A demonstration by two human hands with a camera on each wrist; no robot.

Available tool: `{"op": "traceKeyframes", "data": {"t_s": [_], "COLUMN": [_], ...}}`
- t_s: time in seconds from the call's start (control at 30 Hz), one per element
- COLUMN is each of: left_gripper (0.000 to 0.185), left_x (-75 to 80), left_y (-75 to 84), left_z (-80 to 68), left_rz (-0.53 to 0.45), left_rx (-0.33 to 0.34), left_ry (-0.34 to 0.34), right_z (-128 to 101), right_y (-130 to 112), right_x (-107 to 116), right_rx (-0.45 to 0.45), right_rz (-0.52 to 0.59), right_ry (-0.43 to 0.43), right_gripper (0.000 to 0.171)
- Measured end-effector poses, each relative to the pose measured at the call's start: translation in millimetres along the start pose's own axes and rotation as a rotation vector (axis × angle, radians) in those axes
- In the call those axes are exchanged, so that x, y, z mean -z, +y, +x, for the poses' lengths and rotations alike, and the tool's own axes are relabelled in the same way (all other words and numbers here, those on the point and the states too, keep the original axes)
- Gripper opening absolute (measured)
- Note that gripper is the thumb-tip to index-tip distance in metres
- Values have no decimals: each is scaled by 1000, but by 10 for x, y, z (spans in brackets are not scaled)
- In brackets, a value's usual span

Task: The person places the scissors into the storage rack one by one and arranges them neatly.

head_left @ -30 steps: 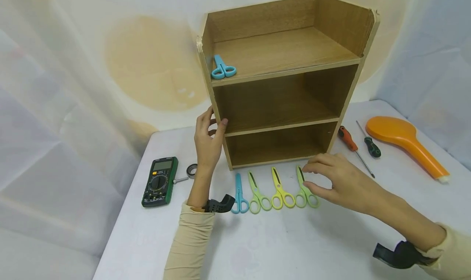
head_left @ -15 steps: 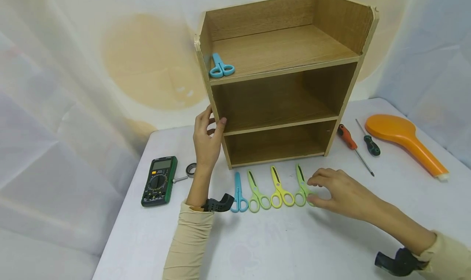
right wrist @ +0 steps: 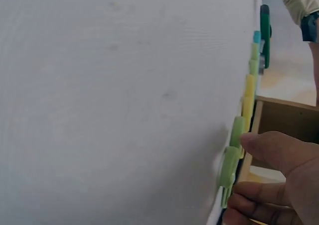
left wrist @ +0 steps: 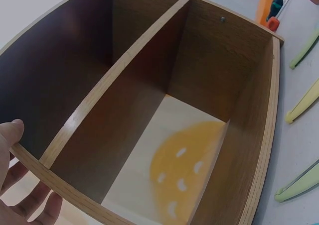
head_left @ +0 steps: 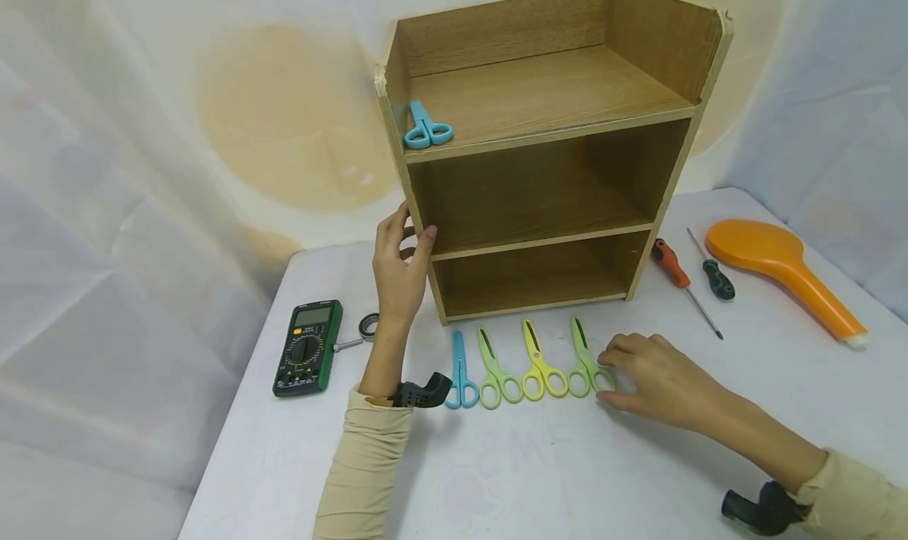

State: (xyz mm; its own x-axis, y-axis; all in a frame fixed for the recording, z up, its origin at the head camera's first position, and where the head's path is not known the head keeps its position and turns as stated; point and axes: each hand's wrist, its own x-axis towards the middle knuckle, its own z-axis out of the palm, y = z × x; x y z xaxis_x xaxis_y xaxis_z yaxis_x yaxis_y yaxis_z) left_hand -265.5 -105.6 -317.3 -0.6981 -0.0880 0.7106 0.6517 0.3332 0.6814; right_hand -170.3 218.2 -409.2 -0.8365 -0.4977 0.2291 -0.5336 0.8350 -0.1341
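Head view shows the wooden shelf unit (head_left: 546,154) standing on the white table (head_left: 567,477), which serves as the reference for all positions below. Left hand (head_left: 399,268) grips the unit's front left upright at the middle board, thumb on the front edge and fingers curled round the outer face; the left wrist view confirms this hold.

Right hand (head_left: 649,378) is low in front of the unit, fingers curled, thumb and fingertips at the handle loops of the rightmost green scissors (head_left: 587,363). A firm pinch cannot be confirmed; the right wrist view shows contact only.

Four scissors lie in a row before the bottom opening: blue scissors (head_left: 461,374), a second green pair (head_left: 493,373), yellow scissors (head_left: 539,365), then the green pair at the hand. Another blue pair (head_left: 426,128) rests on the top board, left front corner.

Risks, in my judgement:
- A shallow hold on the loops may let the scissors slip or swing open.
- Dragging sideways may disturb the yellow pair, just beside.
- The blue pair on the top board sits at the edge; jolting the unit may drop it.
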Motion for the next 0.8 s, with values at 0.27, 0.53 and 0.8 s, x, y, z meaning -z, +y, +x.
{"op": "traceKeyframes", "data": {"t_s": [0.27, 0.53, 0.8], "left_gripper": [51, 52, 52], "left_x": [1, 5, 6], "left_y": [-1, 7, 12], "left_z": [6, 4, 9], "left_rz": [-6, -5, -9], "left_rx": [-6, 12, 29], "left_ry": [2, 2, -4], "right_z": [18, 96, 67], "right_y": [27, -17, -20], "right_x": [-93, -108, -155], "right_rx": [3, -131, -154], "right_rz": [-6, 35, 59], "right_ry": [6, -63, 12], "right_gripper": [41, 33, 34]}}
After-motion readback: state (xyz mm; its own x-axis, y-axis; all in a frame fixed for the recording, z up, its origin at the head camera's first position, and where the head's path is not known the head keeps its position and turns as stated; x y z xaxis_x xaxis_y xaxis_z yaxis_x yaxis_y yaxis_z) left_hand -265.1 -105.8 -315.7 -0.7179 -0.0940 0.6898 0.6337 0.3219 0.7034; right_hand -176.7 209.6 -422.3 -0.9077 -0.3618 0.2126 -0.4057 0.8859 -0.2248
